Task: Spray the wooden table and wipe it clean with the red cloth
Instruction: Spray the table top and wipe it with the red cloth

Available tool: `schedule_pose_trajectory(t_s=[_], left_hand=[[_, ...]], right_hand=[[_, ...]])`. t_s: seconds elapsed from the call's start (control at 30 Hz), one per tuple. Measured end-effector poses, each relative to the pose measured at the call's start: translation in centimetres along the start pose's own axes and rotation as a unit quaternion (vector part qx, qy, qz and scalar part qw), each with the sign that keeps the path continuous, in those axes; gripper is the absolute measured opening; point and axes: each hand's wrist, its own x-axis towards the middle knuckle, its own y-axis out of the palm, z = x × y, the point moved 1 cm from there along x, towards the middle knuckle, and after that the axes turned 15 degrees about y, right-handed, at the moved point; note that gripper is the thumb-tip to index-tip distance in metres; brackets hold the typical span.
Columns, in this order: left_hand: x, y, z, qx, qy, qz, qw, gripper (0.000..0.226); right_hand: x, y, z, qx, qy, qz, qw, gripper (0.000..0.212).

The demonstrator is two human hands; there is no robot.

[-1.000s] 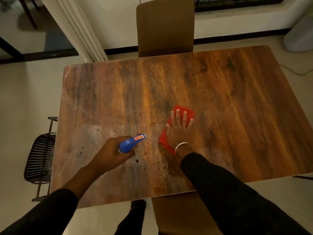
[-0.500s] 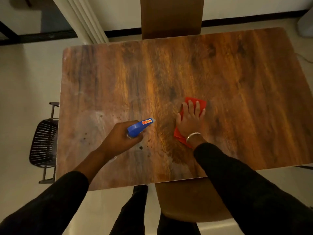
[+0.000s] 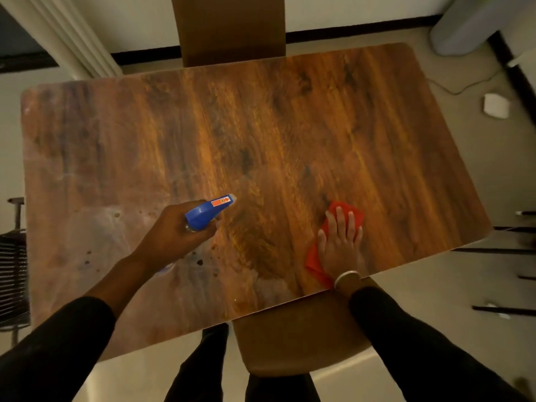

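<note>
Looking down from the head camera, the left hand was wrapped around a blue spray bottle, its nozzle pointing away over the wooden table. To the right of that grip, the right hand lay flat with fingers spread, pressing the red cloth on the table near its front edge. Dark droplets sat just below the left hand.

Orange label on spray bottle nozzle (print too blurred)
</note>
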Motion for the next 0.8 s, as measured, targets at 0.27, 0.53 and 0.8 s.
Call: schedule_pose_trajectory(t_s=[0.27, 0.53, 0.8], left_hand=[[2.3, 2.4, -0.4, 0.017, 0.022, 0.058, 0.998, 0.021], [3.7, 3.8, -1.3, 0.009, 0.036, 0.06, 0.997, 0.023], [2.4, 5.2, -0.8, 0.016, 0.016, 0.061, 0.998, 0.019]], right_hand=[[-5.3, 2.8, 9.7, 0.089, -0.033, -0.022, 0.995, 0.07], [-2.5, 1.4, -0.4, 0.159, 0.229, 0.015, 0.96, 0.073], [-7.0, 3.5, 6.1, 0.155, 0.09, 0.03, 0.983, 0.073]])
